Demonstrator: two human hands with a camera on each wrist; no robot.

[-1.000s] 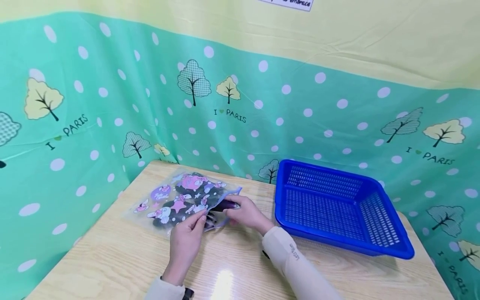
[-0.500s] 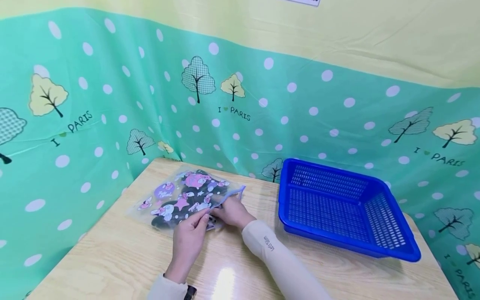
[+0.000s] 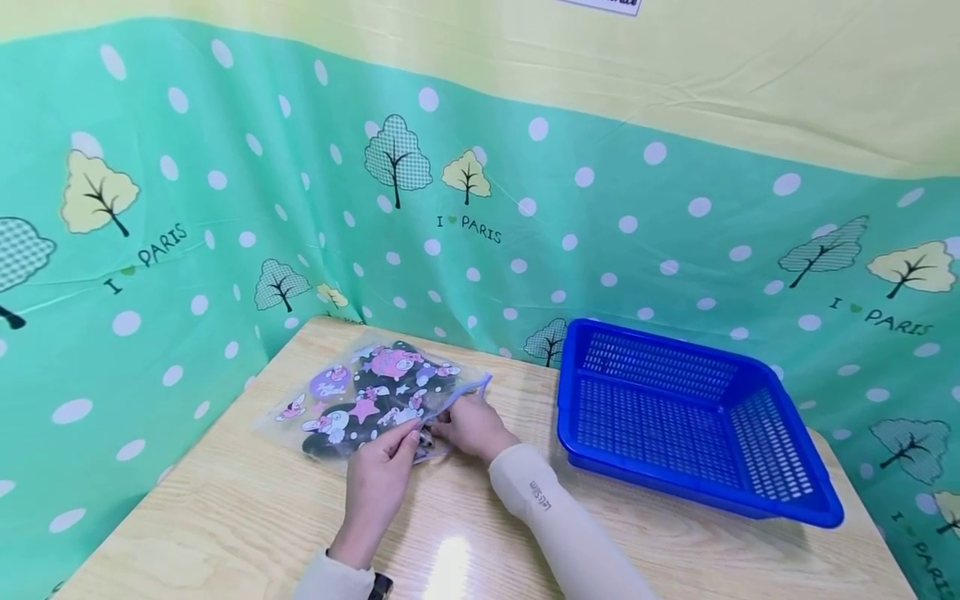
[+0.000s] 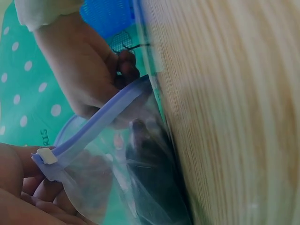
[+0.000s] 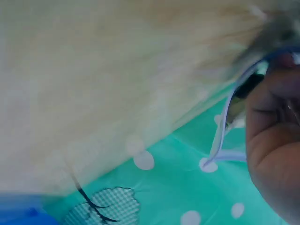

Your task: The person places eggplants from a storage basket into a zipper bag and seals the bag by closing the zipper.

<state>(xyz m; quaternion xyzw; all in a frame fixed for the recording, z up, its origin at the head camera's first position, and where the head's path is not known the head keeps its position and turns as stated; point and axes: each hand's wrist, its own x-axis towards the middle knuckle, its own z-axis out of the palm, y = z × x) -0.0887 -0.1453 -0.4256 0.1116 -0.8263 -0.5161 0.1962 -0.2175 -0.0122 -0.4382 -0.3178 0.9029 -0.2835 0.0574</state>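
Note:
A clear slider zip bag (image 3: 352,408) with cartoon prints and a lilac zip edge lies at the left of the table. Dark, elongated things (image 4: 154,178) show through its plastic. My left hand (image 3: 378,479) pinches the near corner of the bag's mouth between thumb and fingers, right by the white slider (image 4: 46,155). At the opening is my right hand (image 3: 474,425), its fingertips reaching inside the mouth and partly hidden by the zip edge. I cannot tell whether these fingers hold anything. The lilac rim curves round the hand in the right wrist view.
A blue plastic basket (image 3: 701,483) with slotted walls stands right of the bag, on the wooden table (image 3: 225,508). A green dotted curtain (image 3: 630,200) with printed trees hangs close behind and at the left.
A second ago my right hand held a dark purple thing at the bag's mouth. That hand has moved left into the opening, and the thing is out of sight. My left hand keeps its pinch.

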